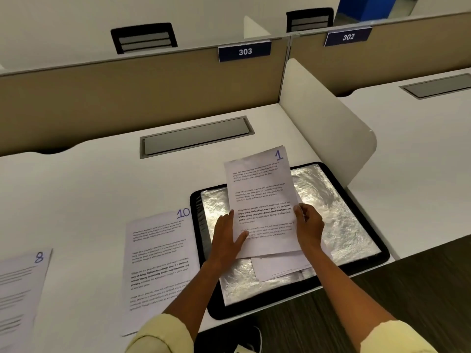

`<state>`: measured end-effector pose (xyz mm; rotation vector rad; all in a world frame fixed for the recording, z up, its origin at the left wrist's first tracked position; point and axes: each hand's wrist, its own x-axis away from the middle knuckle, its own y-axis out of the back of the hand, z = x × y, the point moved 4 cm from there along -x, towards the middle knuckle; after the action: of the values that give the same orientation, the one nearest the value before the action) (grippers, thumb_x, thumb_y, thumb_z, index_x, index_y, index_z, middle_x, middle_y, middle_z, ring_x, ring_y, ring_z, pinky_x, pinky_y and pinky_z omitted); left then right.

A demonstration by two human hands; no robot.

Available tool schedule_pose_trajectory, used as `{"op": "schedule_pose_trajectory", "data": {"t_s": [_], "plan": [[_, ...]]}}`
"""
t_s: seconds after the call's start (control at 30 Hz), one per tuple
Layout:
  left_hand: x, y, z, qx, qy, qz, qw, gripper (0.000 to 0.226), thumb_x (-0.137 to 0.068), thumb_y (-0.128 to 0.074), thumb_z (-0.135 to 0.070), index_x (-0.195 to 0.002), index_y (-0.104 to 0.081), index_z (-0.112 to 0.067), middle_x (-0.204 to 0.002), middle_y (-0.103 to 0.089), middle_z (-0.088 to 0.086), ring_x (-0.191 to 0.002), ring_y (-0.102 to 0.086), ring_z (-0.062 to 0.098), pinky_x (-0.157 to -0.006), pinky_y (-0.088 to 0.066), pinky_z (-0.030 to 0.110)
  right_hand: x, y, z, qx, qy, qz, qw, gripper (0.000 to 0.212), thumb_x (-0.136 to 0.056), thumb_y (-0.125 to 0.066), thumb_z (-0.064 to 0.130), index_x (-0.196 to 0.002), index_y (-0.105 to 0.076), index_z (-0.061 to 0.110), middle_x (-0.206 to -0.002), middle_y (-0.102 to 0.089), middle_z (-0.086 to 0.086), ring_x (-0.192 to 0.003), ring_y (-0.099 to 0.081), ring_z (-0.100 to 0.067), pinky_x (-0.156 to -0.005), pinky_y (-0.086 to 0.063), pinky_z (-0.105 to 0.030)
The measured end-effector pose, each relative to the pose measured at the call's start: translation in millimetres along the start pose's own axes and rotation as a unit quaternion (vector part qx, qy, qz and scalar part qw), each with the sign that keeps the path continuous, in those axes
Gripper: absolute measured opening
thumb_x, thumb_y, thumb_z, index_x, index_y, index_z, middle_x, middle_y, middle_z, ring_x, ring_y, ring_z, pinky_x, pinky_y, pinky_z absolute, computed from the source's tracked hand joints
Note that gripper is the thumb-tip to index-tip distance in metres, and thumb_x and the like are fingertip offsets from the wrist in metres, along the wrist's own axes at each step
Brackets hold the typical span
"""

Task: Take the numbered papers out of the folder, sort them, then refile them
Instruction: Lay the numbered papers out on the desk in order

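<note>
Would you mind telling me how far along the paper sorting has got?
Done: sheets 10 and 8 already lie out on the desk. In hand: sheet 1 is held over the open folder by the left hand and right hand. Left: more sheets lie in the folder beneath it; ordering and refiling look not yet begun.

Sheet "1" (pixel 262 200) lifted above open black folder (pixel 356 212), perhaps more sheets (pixel 280 266) beneath
</note>
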<state>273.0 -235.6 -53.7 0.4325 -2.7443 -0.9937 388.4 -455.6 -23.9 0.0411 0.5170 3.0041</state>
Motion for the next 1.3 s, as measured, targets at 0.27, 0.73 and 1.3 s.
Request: {"op": "schedule_pose_trajectory", "data": {"t_s": [0.27, 0.73, 1.3], "plan": [[17.8, 53.6, 27.6, 0.093, 0.089, -0.115, 0.985, 0.074, -0.091, -0.068, -0.034, -0.152, -0.029, -0.02, -0.142, -0.05, 0.007, -0.13, -0.046, 0.021, -0.109, -0.04, 0.037, 21.6, -65.4, 17.6, -0.087, -0.056, 0.052, 0.993, 0.014, -0.098, -0.063, 0.023, -0.102, -0.069, 0.011, -0.09, -0.069, -0.001, -0.082, -0.062, -0.011, -0.073, -0.049, -0.027], [93.9, 173.0, 125.0, 0.281, 0.266, -0.233, 0.892, 0.011, -0.082, -0.077, -0.014, -0.089, -0.074, -0.007, -0.09, -0.074, 0.006, -0.087, -0.07, 0.022, -0.084, -0.058, 0.038, 119.7, -178.8, 57.6, -0.109, -0.085, 0.124, 0.983, 0.007, -0.096, -0.066, 0.017, -0.099, -0.068, 0.011, -0.089, -0.07, -0.002, -0.085, -0.063, -0.02, -0.08, -0.053, -0.034], [213.8, 344.9, 278.8, 0.179, 0.267, -0.318, 0.892, 0.014, -0.082, -0.077, -0.015, -0.081, -0.071, -0.002, -0.077, -0.067, 0.002, -0.071, -0.059, 0.014, -0.063, -0.041, 0.019, 320.7, -340.8, 107.6, 0.044, -0.062, 0.296, 0.952, 0.023, -0.086, -0.077, 0.012, -0.108, -0.069, 0.009, -0.103, -0.072, -0.006, -0.09, -0.067, -0.021, -0.078, -0.054, -0.033]]}}
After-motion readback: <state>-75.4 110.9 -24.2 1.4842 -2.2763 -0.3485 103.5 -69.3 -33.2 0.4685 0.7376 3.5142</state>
